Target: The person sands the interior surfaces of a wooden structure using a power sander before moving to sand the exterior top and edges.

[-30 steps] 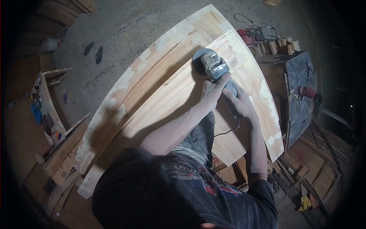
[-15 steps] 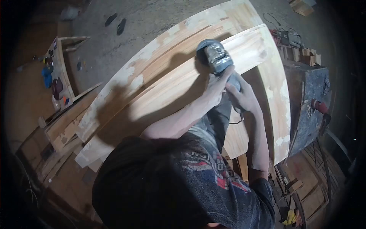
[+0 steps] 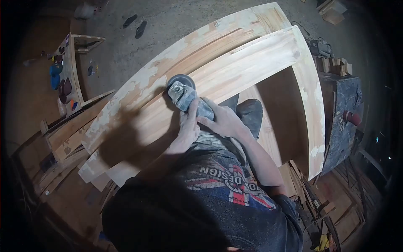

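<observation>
A dusty grey angle grinder (image 3: 184, 97) with a round disc at its front lies over a long pale curved board (image 3: 235, 63). My left hand (image 3: 189, 128) is wrapped round the near left side of its body, thumb along the housing. From the right, my right hand (image 3: 222, 119) grips the grinder's rear body, its fingers close to the left hand. The disc overlaps the board's far edge in this view. Beyond this board runs a second curved panel (image 3: 147, 86) with whitish filler patches, and a wide curved end piece (image 3: 312, 109) joins at the right.
A dark, scuffed box-like bench (image 3: 342, 122) stands to the right, with a red round item (image 3: 351, 118) on its side. Wood scraps (image 3: 306, 193) lie at lower right. A wooden frame (image 3: 77, 71) is at left, and sandals (image 3: 140, 29) lie on the concrete floor.
Both hands have carried the grinder left and nearer along the curved board, away from its right end. My body has shifted, and a bent knee now shows right of the hands.
</observation>
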`<state>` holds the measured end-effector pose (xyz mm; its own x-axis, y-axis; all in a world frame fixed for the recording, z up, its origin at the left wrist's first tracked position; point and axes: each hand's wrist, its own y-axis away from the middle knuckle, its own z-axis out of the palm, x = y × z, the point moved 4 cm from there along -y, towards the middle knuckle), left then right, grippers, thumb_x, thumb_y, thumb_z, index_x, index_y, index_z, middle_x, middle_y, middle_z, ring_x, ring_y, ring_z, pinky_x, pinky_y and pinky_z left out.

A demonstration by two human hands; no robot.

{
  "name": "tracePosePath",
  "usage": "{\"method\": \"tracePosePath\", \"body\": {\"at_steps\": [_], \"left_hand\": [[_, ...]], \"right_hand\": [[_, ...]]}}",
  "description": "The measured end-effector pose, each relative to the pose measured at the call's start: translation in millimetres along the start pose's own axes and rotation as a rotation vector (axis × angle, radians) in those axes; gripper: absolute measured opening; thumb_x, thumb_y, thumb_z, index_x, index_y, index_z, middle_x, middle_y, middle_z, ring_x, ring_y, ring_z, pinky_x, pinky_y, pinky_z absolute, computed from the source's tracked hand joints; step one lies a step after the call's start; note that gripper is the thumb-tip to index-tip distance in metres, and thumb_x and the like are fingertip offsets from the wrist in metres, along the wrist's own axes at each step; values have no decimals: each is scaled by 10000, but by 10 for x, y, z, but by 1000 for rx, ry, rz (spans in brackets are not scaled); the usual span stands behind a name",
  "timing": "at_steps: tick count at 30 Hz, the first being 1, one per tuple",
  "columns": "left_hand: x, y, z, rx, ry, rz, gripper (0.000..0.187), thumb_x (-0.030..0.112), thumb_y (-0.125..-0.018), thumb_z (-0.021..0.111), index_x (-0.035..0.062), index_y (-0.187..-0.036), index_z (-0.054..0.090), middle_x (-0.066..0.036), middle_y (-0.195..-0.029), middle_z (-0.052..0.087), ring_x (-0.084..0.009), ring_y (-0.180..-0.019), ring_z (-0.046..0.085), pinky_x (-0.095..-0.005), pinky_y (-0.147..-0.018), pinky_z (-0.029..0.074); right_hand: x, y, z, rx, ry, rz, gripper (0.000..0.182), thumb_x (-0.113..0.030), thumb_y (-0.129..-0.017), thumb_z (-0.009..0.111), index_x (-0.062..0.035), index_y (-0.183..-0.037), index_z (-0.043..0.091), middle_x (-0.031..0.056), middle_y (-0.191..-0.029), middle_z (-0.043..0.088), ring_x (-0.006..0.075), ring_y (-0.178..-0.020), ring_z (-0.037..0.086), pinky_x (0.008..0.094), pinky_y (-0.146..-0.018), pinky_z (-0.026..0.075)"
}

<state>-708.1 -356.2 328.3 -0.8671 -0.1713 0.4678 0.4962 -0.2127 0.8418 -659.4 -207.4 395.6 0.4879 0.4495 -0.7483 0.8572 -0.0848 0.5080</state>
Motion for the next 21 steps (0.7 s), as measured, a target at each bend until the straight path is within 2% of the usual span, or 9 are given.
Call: {"method": "tracePosePath", "body": {"at_steps": [2,4,7,11,14,17,20,21], "left_hand": [[55,123,252,4,-208,-122,859,484,-860,845,108,-1463,363,-60,-1277,605,-141,-1171,600,-267,-887,522],[77,199,595,-29,-151,-74,920,513,-848,848,0,-1446,373,-101,-1299,601,-143,-1195,584,-292,-1000,467],[-108,12,893,-142,-120,-68,885,556,-855,824,-14,-1411,438,-102,-1311,603,-139,-1199,583,-277,-985,472],[-252,-50,1264,-194,-144,-83,863,527,-851,840,-28,-1366,426,-131,-1297,605,-161,-1133,620,-294,-936,515],[-352,-101,1488,-235,-88,-75,946,528,-826,861,-75,-1358,364,-174,-1291,598,-193,-1120,635,-311,-927,531],[-533,-230,1669,-288,-117,-95,1089,558,-778,885,-117,-1370,270,-221,-1282,580,-230,-1167,614,-345,-973,525],[-566,-259,1853,-281,-249,-118,1058,563,-791,871,-119,-1360,297,-221,-1279,579,-232,-1176,607,-354,-987,523],[-575,-279,1950,-367,-187,-99,1051,592,-788,859,-124,-1344,327,-222,-1275,580,-233,-1170,609,-352,-988,524]], "right_hand": [[23,86,-164,43,0,20,809,-547,-943,632,34,-1479,461,371,-1020,688,510,-1002,682,532,-879,536],[96,150,-352,118,-10,58,787,-535,-938,654,31,-1460,491,358,-1050,692,503,-1028,680,523,-891,539],[305,182,-576,153,-15,96,800,-533,-924,681,21,-1468,491,347,-1093,695,485,-1089,673,502,-935,530],[471,236,-918,176,-37,126,791,-530,-919,689,-11,-1483,496,337,-1132,695,466,-1146,662,478,-972,518],[512,264,-1114,183,-60,127,772,-512,-919,697,-25,-1485,501,326,-1195,683,458,-1177,652,468,-993,517],[606,306,-1279,213,-99,166,746,-470,-927,712,-22,-1485,500,310,-1227,681,441,-1216,643,458,-1017,510],[708,337,-1422,233,-110,190,730,-457,-934,713,-28,-1486,502,298,-1232,685,428,-1220,649,448,-1013,511],[737,352,-1466,234,-118,218,716,-454,-939,711,-29,-1479,509,286,-1223,693,415,-1212,660,445,-1007,512]]}}
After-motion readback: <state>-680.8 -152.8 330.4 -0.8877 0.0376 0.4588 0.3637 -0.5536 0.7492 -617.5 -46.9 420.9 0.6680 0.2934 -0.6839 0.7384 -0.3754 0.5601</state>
